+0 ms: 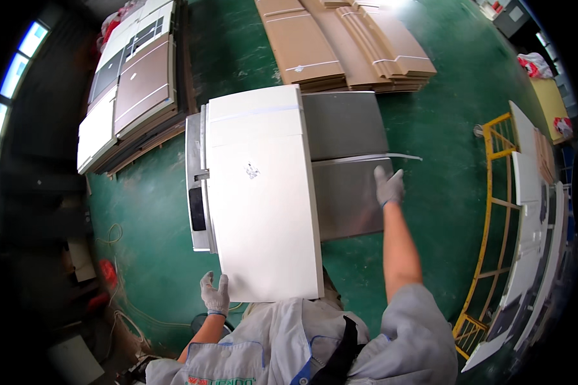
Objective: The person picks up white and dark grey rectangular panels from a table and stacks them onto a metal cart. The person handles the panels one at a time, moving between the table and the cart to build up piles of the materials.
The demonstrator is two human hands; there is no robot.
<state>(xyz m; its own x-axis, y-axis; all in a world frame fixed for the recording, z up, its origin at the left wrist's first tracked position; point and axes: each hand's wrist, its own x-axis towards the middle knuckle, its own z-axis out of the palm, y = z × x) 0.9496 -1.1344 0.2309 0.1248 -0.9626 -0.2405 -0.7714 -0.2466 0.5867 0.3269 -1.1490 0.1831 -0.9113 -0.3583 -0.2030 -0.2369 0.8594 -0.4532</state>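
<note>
Head view: gloved left hand (214, 294) grips the smooth white panel's (263, 192) corner; right hand (388, 186) lies spread on grey sheet (347, 160).

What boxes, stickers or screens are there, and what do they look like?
Flat cardboard: top middle on the green floor, brown folded sheets, stacked.
Dark panel: on the grey strip left of the white panel, small black rectangle.
Sticker mark: mid white panel, small, greyish, torn-looking.
Red-white bag: top right, crumpled.
</note>
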